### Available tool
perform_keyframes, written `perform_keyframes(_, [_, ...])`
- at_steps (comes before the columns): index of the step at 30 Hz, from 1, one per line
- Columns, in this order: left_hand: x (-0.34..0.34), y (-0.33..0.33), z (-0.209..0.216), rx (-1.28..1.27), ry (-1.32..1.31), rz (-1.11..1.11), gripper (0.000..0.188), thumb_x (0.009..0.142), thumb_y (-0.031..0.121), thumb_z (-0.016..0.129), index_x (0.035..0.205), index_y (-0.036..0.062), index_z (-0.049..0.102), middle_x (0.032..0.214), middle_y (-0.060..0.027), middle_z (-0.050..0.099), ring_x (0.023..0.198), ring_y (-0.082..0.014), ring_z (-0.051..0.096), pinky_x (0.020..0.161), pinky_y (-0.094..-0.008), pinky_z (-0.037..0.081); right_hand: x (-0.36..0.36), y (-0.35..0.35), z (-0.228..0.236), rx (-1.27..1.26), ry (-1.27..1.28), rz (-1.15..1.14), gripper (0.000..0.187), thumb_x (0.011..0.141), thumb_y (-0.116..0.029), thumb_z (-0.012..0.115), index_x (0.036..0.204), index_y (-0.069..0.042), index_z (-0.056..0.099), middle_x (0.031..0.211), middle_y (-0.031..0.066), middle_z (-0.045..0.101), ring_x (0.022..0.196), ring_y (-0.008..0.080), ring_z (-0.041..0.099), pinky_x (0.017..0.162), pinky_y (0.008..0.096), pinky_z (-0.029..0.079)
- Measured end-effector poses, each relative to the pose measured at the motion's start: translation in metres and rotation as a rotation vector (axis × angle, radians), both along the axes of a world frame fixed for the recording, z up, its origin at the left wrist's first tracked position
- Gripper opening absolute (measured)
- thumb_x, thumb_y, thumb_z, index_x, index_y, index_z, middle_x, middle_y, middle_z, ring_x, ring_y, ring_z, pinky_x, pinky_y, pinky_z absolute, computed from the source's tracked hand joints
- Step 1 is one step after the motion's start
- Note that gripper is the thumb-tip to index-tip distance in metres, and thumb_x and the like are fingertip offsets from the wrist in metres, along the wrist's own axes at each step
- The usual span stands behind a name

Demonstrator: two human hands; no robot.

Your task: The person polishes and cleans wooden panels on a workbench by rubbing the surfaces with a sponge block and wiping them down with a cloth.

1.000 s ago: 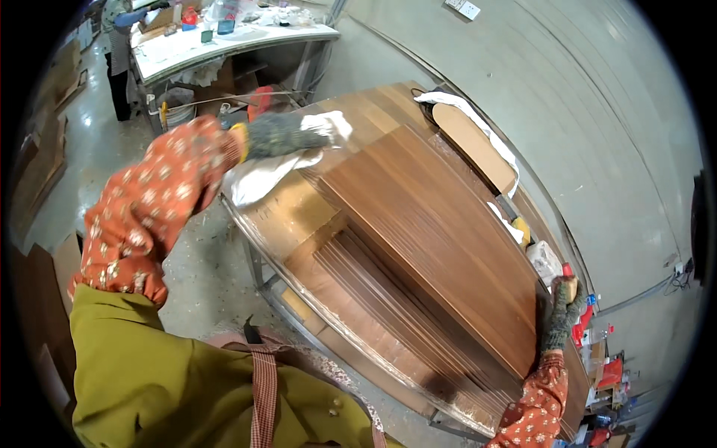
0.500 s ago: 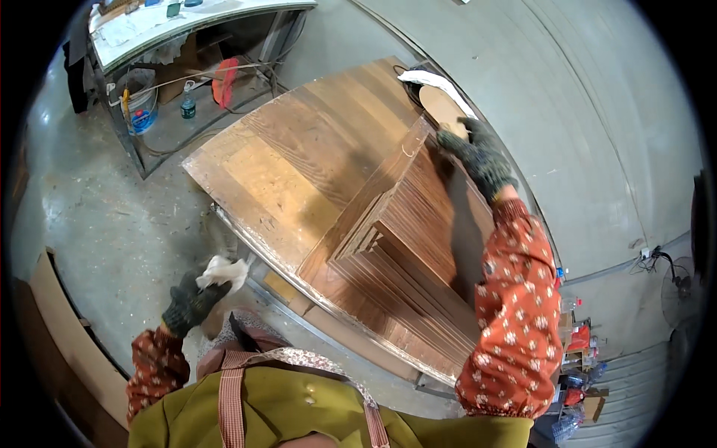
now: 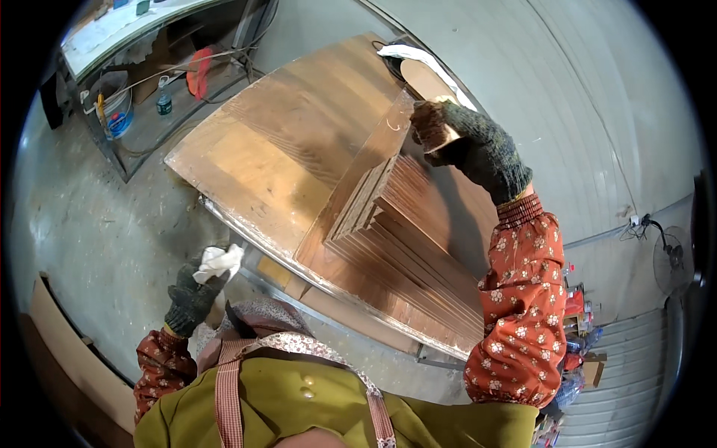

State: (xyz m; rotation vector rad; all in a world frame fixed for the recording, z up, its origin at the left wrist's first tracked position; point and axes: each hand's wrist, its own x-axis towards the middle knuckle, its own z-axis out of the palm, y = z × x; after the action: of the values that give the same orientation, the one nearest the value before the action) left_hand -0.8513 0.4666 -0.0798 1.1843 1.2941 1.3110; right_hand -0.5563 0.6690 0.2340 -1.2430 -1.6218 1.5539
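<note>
My left hand (image 3: 193,297), in a dark knitted glove, is closed round a crumpled white cloth (image 3: 218,263), off the near left side of the table. My gloved right hand (image 3: 482,145) grips a small brown piece with a pale edge (image 3: 432,125); its exact kind cannot be made out. It is held above the far end of a stack of brown wood-grain boards (image 3: 418,254). Just beyond that hand, a pale round-ended board (image 3: 424,78) lies beside a white cloth (image 3: 403,51).
The stack rests on a wood-topped table (image 3: 261,157) close to a grey wall (image 3: 567,89). A white-topped bench (image 3: 112,37) with a bucket (image 3: 116,112) and a bottle (image 3: 163,97) below stands at the far left. A fan (image 3: 672,261) is at the right.
My right hand has drawn back from the pale round-ended board and lifted, with the brown piece now showing in it. My left hand still holds the white cloth, nearly in place.
</note>
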Motion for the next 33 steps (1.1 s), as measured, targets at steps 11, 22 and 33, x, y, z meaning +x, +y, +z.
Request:
perform_keyframes(11, [0.017, -0.006, 0.010, 0.032, -0.052, -0.259, 0.039, 0.081, 0.009, 0.064, 0.118, -0.0007, 0.055, 0.109, -0.0117, 0.064, 0.103, -0.0205, 0.060, 0.091, -0.0322, 0.046, 0.001, 0.054, -0.003, 0.618, -0.915, -0.327, 0.063, 0.075, -0.034, 0.072, 0.124, 0.001, 0.052, 0.106, 0.0162, 0.063, 0.096, 0.0221, 0.062, 0.084, 0.0329, 0.050])
perform_keyframes(22, [0.007, -0.019, 0.001, 0.027, 0.011, -0.214, 0.040, 0.081, 0.013, 0.062, 0.118, -0.0016, 0.055, 0.114, -0.0124, 0.061, 0.107, -0.0216, 0.057, 0.094, -0.0340, 0.044, -0.054, -0.079, -0.022, 1.123, -0.977, 0.364, 0.052, 0.078, -0.032, 0.068, 0.119, -0.002, 0.057, 0.100, 0.0179, 0.064, 0.091, 0.0342, 0.060, 0.078, 0.0438, 0.049])
perform_keyframes(33, [0.021, 0.021, 0.040, 0.373, 0.323, -0.340, 0.042, 0.077, 0.009, 0.063, 0.118, 0.0024, 0.058, 0.119, -0.0155, 0.059, 0.110, -0.0285, 0.057, 0.098, -0.0357, 0.042, -0.046, -0.152, -0.045, 1.372, -1.338, 0.081, 0.065, 0.070, -0.026, 0.073, 0.129, -0.014, 0.049, 0.104, 0.0080, 0.055, 0.089, 0.0245, 0.053, 0.080, 0.0413, 0.042])
